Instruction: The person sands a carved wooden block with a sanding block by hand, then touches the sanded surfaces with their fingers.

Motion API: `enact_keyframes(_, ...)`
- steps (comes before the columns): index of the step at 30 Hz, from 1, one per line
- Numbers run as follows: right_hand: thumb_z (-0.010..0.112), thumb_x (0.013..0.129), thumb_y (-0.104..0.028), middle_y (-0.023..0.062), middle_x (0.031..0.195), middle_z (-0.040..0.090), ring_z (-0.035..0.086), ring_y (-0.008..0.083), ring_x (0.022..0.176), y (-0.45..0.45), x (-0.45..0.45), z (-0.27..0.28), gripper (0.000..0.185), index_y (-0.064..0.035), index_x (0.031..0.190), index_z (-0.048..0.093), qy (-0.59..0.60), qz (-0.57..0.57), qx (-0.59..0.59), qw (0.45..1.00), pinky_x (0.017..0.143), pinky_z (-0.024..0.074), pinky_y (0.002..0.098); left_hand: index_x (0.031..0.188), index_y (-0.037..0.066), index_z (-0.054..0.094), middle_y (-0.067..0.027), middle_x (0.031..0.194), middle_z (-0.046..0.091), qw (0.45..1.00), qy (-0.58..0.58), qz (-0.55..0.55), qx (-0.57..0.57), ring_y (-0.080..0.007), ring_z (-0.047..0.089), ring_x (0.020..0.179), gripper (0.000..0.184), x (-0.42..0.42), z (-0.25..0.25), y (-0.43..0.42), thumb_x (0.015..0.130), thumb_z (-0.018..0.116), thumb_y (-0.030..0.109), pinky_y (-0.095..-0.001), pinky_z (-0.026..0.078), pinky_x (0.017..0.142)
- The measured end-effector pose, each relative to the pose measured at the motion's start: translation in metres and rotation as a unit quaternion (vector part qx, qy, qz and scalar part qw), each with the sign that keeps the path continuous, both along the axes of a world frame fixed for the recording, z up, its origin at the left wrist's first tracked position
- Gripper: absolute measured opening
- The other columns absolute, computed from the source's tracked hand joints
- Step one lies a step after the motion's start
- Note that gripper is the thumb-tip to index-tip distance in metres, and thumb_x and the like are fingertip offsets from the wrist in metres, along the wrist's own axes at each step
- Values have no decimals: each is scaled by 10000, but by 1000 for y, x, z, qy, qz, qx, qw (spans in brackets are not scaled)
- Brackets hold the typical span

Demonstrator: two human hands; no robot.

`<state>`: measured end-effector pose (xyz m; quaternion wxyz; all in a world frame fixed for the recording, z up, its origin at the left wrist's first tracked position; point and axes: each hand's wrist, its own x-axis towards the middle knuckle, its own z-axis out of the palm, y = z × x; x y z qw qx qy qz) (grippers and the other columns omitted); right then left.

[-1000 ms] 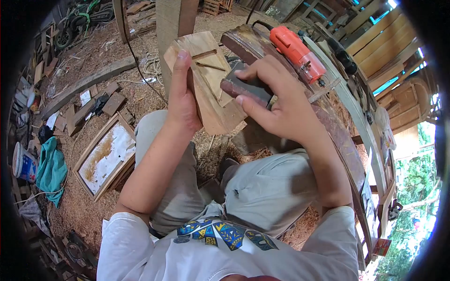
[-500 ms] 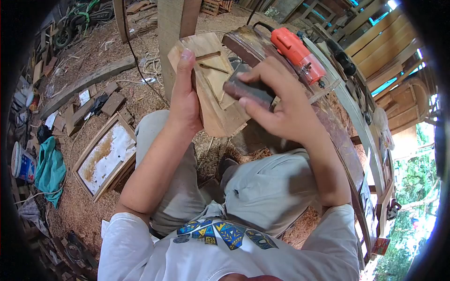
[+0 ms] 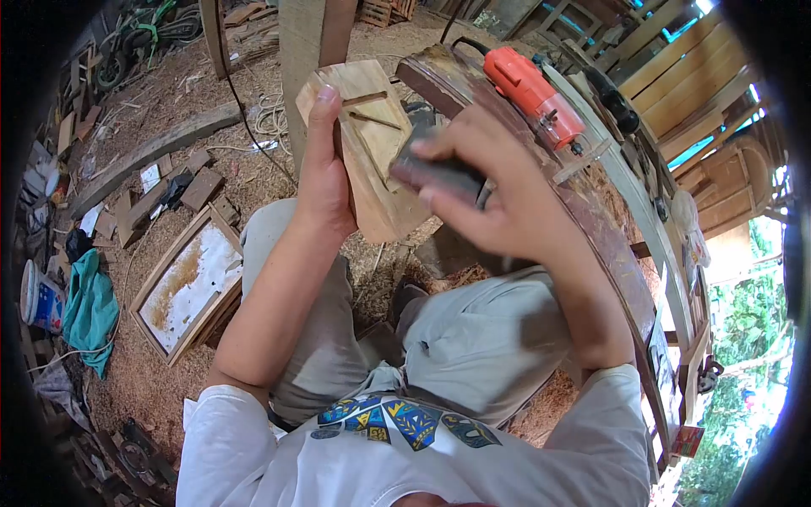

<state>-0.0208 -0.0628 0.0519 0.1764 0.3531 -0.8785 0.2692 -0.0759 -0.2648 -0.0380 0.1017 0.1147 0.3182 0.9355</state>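
My left hand (image 3: 325, 160) is closed around a pale wooden block (image 3: 359, 84), thumb along its upper face and fingers hidden behind. Narrow slots are cut into that face, and the block is held tilted in front of my knees. In my right hand (image 3: 490, 177) is a dark sanding block (image 3: 439, 173), gripped between thumb and fingers. It lies against the right side of the wooden block and covers part of it. My right fingers are slightly smeared by motion.
An orange power tool (image 3: 528, 89) lies on the worn wooden bench (image 3: 591, 211) at my right. A wooden post (image 3: 308, 51) stands just beyond my hands. At left, a wood-framed panel (image 3: 190, 279), offcuts (image 3: 203, 188) and a teal cloth (image 3: 91, 296) lie on the shavings-covered floor.
The sanding block and my right hand have shifted slightly left along the wooden block. My left hand and the wooden block have moved a little left too; both grips stay the same.
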Motion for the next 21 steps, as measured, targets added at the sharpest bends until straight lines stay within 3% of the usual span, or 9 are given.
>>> enact_keyframes(2, 847, 885, -196, 170, 1091, 629, 662, 379, 1029, -6, 6, 2, 374, -65, 1212, 722, -31, 41, 6, 999, 906, 545, 442, 1511, 83, 592, -133, 1307, 733, 1000, -1, 6, -3, -275, 761, 1177, 821, 0, 3, -1, 1051, 556, 762, -469, 646, 1034)
enact_keyframes(3, 835, 875, -89, 139, 1105, 647, 656, 306, 1049, -5, 1, -1, 376, -15, 1224, 715, -26, 47, -23, 998, 956, 525, 400, 1511, 83, 593, -132, 1307, 733, 1000, -6, 8, -6, -274, 760, 1179, 818, 1, 2, 0, 1054, 549, 760, -468, 644, 1038)
enact_keyframes(7, 838, 877, -93, 141, 1097, 651, 661, 308, 1060, -2, 1, -2, 380, -14, 1226, 711, -16, -9, -11, 1000, 964, 527, 407, 1518, 82, 588, -132, 1318, 728, 1000, -3, 5, -3, -275, 756, 1187, 811, 0, 2, 0, 1056, 547, 748, -464, 640, 1042)
enact_keyframes(9, 846, 895, -200, 172, 1086, 629, 664, 385, 1008, -8, 5, -4, 375, -67, 1216, 707, -23, 61, -26, 998, 894, 552, 451, 1528, 82, 580, -137, 1337, 721, 1000, -2, 14, -17, -276, 753, 1195, 807, 5, 7, -1, 1057, 555, 738, -466, 634, 1049)
enact_keyframes(12, 842, 898, -198, 169, 1075, 624, 662, 391, 1004, 1, -7, -8, 369, -70, 1216, 704, 10, -24, -14, 1000, 891, 552, 459, 1510, 51, 586, -151, 1321, 727, 1000, -7, 21, -12, -262, 764, 1170, 818, 4, 6, 0, 1052, 594, 729, -435, 639, 1033)
enact_keyframes(16, 839, 895, -198, 167, 1063, 618, 664, 397, 994, -9, 8, -4, 370, -79, 1221, 709, -17, 39, -15, 999, 881, 554, 462, 1515, 52, 580, -150, 1329, 724, 1000, -1, 7, -6, -268, 762, 1174, 827, 3, 5, -2, 1050, 586, 736, -440, 638, 1037)
enact_keyframes(20, 832, 900, -197, 172, 1072, 624, 674, 401, 1010, 0, -4, -9, 368, -91, 1234, 721, 16, -32, -10, 999, 901, 564, 471, 1525, 66, 577, -153, 1356, 720, 1000, -6, 18, -3, -291, 754, 1199, 791, 2, -1, 2, 1074, 547, 716, -472, 636, 1054)
enact_keyframes(21, 832, 900, -199, 172, 1086, 633, 679, 397, 1019, -5, 1, -9, 374, -93, 1242, 723, 5, 7, -22, 1000, 907, 568, 468, 1523, 67, 579, -153, 1350, 724, 1000, -7, 15, 3, -293, 756, 1196, 786, 1, 0, 1, 1077, 545, 714, -471, 638, 1053)
